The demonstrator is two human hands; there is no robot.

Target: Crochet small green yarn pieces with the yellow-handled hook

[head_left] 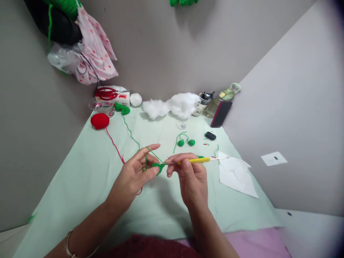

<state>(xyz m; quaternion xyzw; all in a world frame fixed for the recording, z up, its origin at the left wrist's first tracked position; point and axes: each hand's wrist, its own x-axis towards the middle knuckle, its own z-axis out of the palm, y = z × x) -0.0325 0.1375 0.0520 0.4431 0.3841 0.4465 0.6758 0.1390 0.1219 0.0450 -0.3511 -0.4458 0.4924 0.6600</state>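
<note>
My left hand point(135, 173) pinches a small green crocheted piece point(159, 167) between thumb and fingers, its index finger stretched out with green yarn point(130, 133) looped over it. That yarn runs back to a green skein point(122, 108). In my right hand point(192, 175) is a crochet hook with a yellow handle point(200, 160), held between thumb and fingers. The hook's metal tip points left and meets the green piece; whether it sits inside a stitch is too small to tell. Beyond my hands lie two small green balls point(191, 142) with yarn tails.
A red yarn ball point(100, 121) lies at the left, its strand running under my left hand. White stuffing point(183, 105), a pen cup point(200, 106), a bottle point(215, 105) and a phone point(221, 114) stand along the back. White paper point(236, 173) lies at the right.
</note>
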